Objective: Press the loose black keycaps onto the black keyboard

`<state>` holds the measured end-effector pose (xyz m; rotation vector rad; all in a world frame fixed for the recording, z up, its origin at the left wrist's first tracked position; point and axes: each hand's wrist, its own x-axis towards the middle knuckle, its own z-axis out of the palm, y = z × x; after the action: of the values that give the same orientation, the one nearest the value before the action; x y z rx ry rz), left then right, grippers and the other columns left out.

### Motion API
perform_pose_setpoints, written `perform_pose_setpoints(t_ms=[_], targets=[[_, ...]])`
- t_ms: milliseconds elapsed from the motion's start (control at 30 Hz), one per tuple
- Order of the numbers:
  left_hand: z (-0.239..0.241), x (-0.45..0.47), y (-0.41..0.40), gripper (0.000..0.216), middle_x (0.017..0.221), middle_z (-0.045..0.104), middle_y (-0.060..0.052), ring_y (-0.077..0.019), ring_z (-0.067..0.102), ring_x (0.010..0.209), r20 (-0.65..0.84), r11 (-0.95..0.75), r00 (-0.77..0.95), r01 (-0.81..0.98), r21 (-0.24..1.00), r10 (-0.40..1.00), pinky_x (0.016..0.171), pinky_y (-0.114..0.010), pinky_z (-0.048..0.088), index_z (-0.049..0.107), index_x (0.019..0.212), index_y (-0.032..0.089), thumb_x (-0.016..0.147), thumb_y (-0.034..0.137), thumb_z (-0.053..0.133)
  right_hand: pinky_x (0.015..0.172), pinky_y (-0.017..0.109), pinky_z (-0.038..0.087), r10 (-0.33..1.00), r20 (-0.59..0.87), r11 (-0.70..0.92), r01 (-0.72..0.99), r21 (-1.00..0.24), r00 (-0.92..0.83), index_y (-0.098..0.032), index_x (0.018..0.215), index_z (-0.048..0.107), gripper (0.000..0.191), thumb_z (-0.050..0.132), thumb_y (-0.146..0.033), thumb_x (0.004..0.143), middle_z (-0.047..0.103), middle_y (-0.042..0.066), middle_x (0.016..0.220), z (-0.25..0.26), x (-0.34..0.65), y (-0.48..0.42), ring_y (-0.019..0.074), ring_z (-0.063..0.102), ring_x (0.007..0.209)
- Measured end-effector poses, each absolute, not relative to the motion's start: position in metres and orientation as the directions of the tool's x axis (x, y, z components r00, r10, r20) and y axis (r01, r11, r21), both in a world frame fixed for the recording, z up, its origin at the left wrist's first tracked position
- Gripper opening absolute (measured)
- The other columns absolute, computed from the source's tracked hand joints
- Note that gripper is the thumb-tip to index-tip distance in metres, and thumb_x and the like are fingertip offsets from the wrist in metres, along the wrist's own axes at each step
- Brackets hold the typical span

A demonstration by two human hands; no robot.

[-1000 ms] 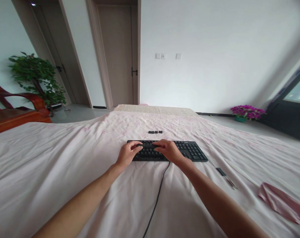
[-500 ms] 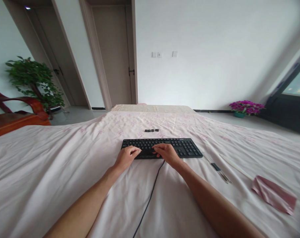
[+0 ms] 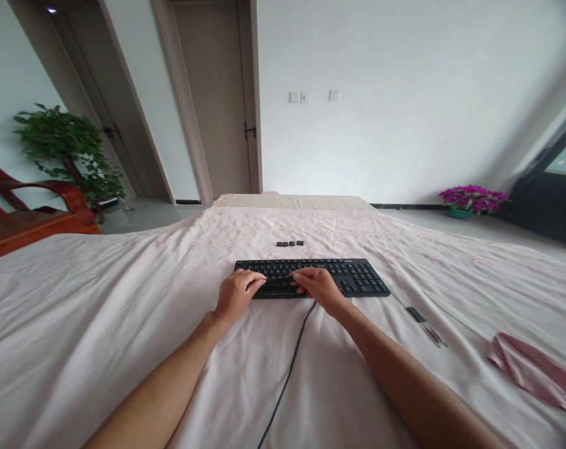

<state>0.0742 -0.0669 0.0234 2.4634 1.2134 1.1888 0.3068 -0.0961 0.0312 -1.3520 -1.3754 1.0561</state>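
A black keyboard lies on the pink-white bed sheet, and its cable runs back toward me. My left hand rests at the keyboard's front edge, left of centre, with its fingers curled onto the lowest key row. My right hand is close beside it, its fingers bent down on the keys near the middle of the front row. What the fingertips pinch is hidden. Several loose black keycaps lie in a short row just beyond the keyboard.
A thin dark metal tool and a long pale stick lie on the sheet to the keyboard's right. A folded pink cloth sits further right. A red wooden chair and a green plant stand at the left, purple flowers at the far wall.
Both hands have drawn back from the keyboard's upper rows to its front row. The view has shifted slightly; the keycaps and the tool have not moved.
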Motion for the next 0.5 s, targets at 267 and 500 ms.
perform_pose_setpoints(t_ms=[267, 500], targets=[[0.0224, 0.0741, -0.0679, 0.018, 0.086, 0.071, -0.004, -0.0187, 0.058, 0.083, 0.599, -0.712, 0.426, 0.582, 0.393, 0.678, 0.079, -0.031, 0.043, 0.071, 0.092, 0.025, 0.086, 0.034, 0.057, 0.046, 0.020, 0.036, 0.993, 0.118, 0.105, 0.422, -0.900, 0.004, -0.015, 0.081, 0.074, 0.028, 0.061, -0.040, 0.076, 0.067, 0.003, 0.065, 0.0263, 0.3143, -0.0931, 0.0126, 0.056, 0.055], [0.0213, 0.0725, -0.0666, 0.021, 0.092, 0.072, -0.002, -0.0182, 0.060, 0.088, 0.523, -0.681, 0.444, 0.554, 0.478, 0.728, 0.082, -0.031, 0.046, 0.071, 0.096, 0.028, 0.087, 0.030, 0.053, 0.052, 0.022, 0.043, 0.994, 0.106, 0.093, 0.421, -0.902, 0.008, -0.017, 0.078, 0.072, 0.027, 0.058, -0.040, 0.079, 0.071, 0.004, 0.071, 0.0260, 0.3153, -0.0923, 0.0143, 0.061, 0.058]])
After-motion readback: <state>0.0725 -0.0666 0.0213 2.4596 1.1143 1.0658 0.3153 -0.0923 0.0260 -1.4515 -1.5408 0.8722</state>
